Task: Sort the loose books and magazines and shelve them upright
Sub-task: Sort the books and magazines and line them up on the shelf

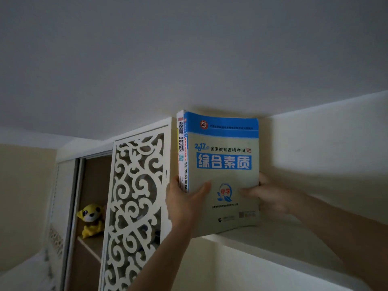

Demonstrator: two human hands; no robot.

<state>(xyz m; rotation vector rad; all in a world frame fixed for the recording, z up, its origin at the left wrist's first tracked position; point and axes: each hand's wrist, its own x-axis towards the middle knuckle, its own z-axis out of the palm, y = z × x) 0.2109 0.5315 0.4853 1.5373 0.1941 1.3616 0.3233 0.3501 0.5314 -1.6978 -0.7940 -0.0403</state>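
We are holding a few books (222,175) up on a high ledge (273,236), close under the ceiling (189,59). The books are standing upright, and their bottom edge is sitting at the front of the ledge. The big blue and grey cover is facing us, and thinner books are pressed behind it on the left.

Our left hand (182,202) is wrapping around the spine side, with the thumb lying across the cover. Our right hand (266,196) is gripping the other edge, with fingers curling onto the front. Both grips are closed on the books.

We think things could go wrong here. The books are sitting near the lip of the ledge, so they could be tipping forward and falling on us if we let go too soon. The thin ones behind could be sliding out sideways, because only our left hand is squeezing them together. The tops are almost touching the ceiling, so pushing them back could be bending the covers.

To the left, a white cut-out door (136,206) is standing beside a cupboard with a yellow toy (91,219) inside.
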